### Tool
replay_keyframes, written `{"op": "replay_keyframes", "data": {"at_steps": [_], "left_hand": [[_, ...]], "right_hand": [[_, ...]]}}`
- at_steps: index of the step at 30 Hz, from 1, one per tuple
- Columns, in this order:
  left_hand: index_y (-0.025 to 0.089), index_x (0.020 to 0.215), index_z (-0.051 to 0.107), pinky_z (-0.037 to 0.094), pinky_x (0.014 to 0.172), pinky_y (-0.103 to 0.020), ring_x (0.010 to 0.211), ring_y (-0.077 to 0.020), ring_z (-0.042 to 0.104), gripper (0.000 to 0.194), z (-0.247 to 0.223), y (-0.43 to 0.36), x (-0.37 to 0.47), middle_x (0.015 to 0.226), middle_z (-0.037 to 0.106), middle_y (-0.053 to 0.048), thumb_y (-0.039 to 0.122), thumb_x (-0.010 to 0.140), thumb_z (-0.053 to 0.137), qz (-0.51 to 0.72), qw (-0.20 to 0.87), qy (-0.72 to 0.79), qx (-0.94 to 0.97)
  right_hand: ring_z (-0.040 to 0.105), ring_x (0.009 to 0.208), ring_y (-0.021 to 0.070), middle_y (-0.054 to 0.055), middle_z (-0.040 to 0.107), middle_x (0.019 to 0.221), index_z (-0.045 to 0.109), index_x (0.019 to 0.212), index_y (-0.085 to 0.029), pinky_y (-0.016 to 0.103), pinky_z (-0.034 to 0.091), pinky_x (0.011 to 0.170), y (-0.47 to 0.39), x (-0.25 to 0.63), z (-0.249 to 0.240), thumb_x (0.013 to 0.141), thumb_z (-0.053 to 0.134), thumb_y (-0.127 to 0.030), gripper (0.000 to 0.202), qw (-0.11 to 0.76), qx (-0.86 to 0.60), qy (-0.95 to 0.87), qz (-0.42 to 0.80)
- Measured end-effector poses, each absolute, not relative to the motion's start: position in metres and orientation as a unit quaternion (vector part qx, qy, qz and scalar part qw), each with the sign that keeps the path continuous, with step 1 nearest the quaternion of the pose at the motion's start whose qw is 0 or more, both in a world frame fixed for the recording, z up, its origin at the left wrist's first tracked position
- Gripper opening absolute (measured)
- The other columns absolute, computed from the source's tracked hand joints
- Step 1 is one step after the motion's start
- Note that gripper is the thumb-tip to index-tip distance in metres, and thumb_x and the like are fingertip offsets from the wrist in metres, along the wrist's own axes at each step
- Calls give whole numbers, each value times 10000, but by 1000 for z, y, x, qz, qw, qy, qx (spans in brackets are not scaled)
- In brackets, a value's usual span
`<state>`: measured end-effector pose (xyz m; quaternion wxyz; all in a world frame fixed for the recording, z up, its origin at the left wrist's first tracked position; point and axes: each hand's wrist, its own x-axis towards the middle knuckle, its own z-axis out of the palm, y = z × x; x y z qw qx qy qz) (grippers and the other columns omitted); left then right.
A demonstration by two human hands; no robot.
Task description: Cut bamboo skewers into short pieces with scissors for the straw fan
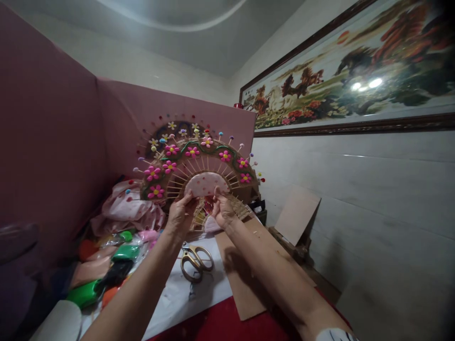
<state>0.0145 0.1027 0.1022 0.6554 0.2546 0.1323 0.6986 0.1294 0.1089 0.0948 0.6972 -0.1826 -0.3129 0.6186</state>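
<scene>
In front of me a half-round decorative fan (207, 183) is held upright. Thin sticks radiate from its pale, red-dotted centre to a brown band with pink clay flowers and a green vine; small coloured balls stand along the outer edge. My left hand (182, 213) pinches the lower left of the centre piece, thumb in front. At its lower right, my right hand (223, 209) grips likewise. The fingers behind the fan are partly hidden. Below lies a pair of gold-handled scissors (192, 266), its blades partly hidden by my left arm.
Behind stands another fan with pale flowers (171, 125). Left are bagged coloured clay packs (126, 252) and crumpled pink cloth (124, 203). A cardboard sheet (243, 289) lies under my right arm, over white paper (170, 303) and a red surface (209, 327). Pink panels (117, 109) stand behind.
</scene>
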Motion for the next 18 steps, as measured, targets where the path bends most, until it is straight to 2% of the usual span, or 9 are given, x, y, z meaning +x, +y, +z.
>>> {"op": "replay_keyframes", "data": {"at_steps": [5,11,14,18], "left_hand": [[77,752,608,513,514,-195,527,-101,610,58,105,117,5,632,654,-33,29,740,577,708,638,124,275],[94,750,596,512,524,-212,521,-99,602,123,107,139,0,659,655,-21,65,657,671,731,605,111,294],[113,774,586,509,545,-212,541,-96,607,197,112,147,-5,669,651,-7,121,626,716,747,580,93,311],[167,956,560,494,569,-216,608,-98,622,399,102,158,-11,792,659,-14,268,616,743,753,536,131,359]], "right_hand": [[615,602,131,-25,663,639,599,761,-187,226,474,515,120,132,92,698,713,-311,180,697,-203,-317,611],[545,416,91,-41,607,507,570,704,-158,196,459,435,142,112,104,701,699,-157,129,694,-198,-305,621],[557,408,81,-39,608,496,552,689,-154,178,469,435,158,103,114,729,657,-108,121,686,-200,-302,631],[573,430,79,-38,610,499,552,696,-155,181,496,462,190,94,140,770,618,-117,106,684,-191,-326,624]]}}
